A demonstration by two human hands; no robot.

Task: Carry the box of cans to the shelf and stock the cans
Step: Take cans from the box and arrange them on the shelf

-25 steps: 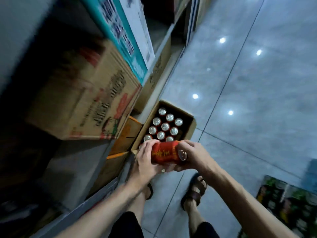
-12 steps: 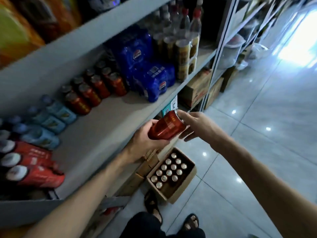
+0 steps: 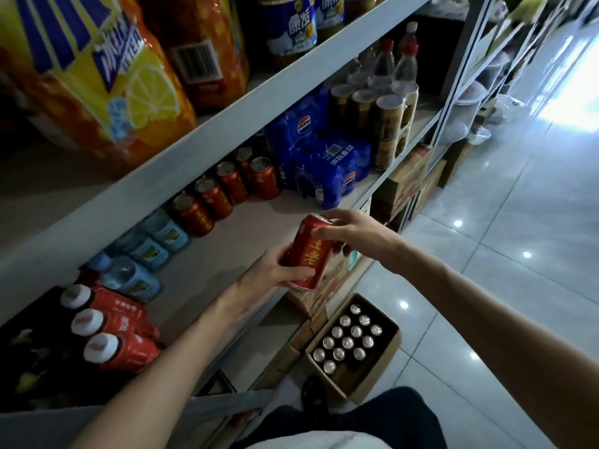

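Can (image 3: 309, 252) up from box (image 3: 381, 371) level to shelf (image 3: 223, 244) edge; left hand (image 3: 275, 270) gripping base, right hand (image 3: 351, 230) pinching top; box on floor at 5 o'clock; red row (image 3: 223, 196) at 11 o'clock; placing next, likely.

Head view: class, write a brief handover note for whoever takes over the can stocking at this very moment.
Now: left grip holds the red can low on its body; right grip pinches its top end. The can is tilted over the middle shelf, not set down.
Open cardboard box sits on the floor below, many cans inside.
Done: box at shelf.
Left: stand this can by the shelved red cans, then empty the box.
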